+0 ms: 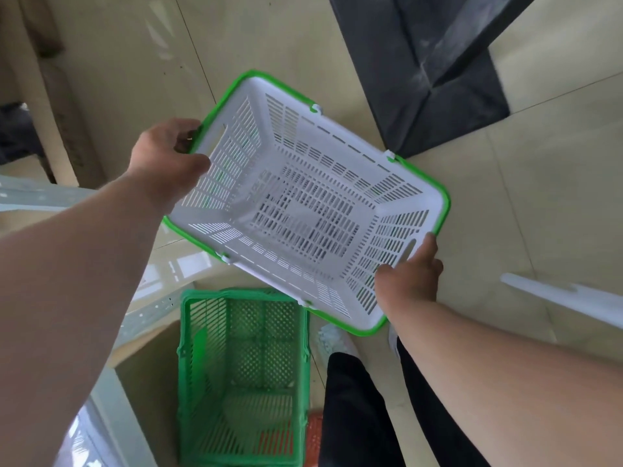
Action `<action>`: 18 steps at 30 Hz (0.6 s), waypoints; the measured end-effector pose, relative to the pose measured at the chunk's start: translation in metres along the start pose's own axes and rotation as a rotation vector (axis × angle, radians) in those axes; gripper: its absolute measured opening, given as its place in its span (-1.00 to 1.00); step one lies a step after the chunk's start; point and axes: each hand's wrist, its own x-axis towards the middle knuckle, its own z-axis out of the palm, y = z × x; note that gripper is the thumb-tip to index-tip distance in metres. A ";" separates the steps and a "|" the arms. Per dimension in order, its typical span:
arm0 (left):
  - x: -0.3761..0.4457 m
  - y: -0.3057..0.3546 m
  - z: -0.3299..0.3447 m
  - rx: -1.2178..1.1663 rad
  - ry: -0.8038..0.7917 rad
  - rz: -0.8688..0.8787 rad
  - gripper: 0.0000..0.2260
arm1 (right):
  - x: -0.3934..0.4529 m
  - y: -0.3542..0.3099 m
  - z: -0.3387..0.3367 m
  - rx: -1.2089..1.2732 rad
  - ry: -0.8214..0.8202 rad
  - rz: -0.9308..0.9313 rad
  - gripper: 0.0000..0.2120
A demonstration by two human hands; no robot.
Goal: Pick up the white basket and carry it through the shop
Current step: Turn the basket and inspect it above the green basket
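The white basket [303,210] is a slotted plastic one with green handles folded along its rim. It is empty and hangs in the air in front of me, tilted, above the tiled floor. My left hand [168,153] grips its far-left short end, thumb inside the wall and fingers around the green handle. My right hand [409,274] holds the near-right short end by the hand slot, fingers curled over the rim.
A green basket [242,375] stands on the floor at my feet, with something orange [315,439] beside it. A dark mat [421,62] lies ahead right. Shelving [50,96] rises at left, a white rail [566,298] at right. My dark trouser legs [354,409] show below.
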 end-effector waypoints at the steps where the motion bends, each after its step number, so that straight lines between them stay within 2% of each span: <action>1: 0.002 -0.002 0.002 0.001 -0.006 -0.004 -0.39 | 0.002 0.000 0.002 0.010 -0.003 0.001 -0.10; 12: 0.027 -0.045 0.022 0.181 -0.077 -0.048 -0.40 | 0.029 0.016 0.029 0.070 -0.027 -0.005 -0.06; 18: 0.037 -0.074 0.048 0.149 -0.039 -0.053 -0.44 | 0.046 0.029 0.048 0.038 -0.031 -0.008 -0.07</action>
